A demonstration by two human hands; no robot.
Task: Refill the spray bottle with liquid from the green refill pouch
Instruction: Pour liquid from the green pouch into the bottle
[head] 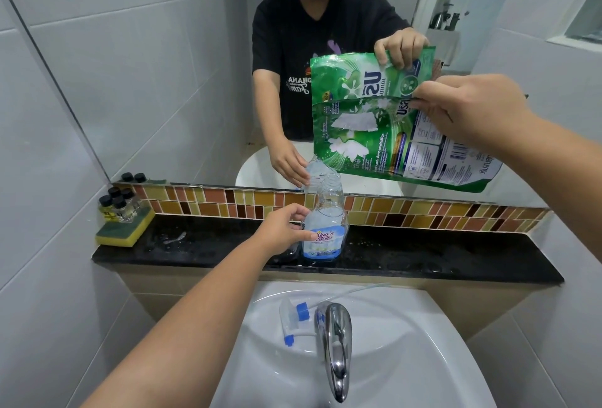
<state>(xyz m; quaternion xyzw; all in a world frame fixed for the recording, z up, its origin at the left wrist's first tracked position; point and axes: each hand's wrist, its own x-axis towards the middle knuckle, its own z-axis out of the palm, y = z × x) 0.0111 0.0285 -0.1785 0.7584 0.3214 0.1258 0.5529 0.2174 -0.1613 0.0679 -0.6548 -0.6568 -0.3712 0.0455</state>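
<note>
A clear spray bottle (327,225) with a blue label stands upright on the black ledge (456,254), its neck uncapped. My left hand (283,228) grips its left side. My right hand (469,111) holds the green refill pouch (384,144) by its top edge, tilted, with the lower left corner just above the bottle's mouth. No stream of liquid can be made out. The spray head (291,319) with its blue collar and thin tube lies on the white sink (423,358) beside the tap.
A chrome tap (337,352) rises at the sink's middle. On the ledge's far left a yellow-green sponge (125,228) carries several small black-capped bottles (119,204). A mirror (163,65) above the tiled strip reflects the person, pouch and bottle. Walls close in both sides.
</note>
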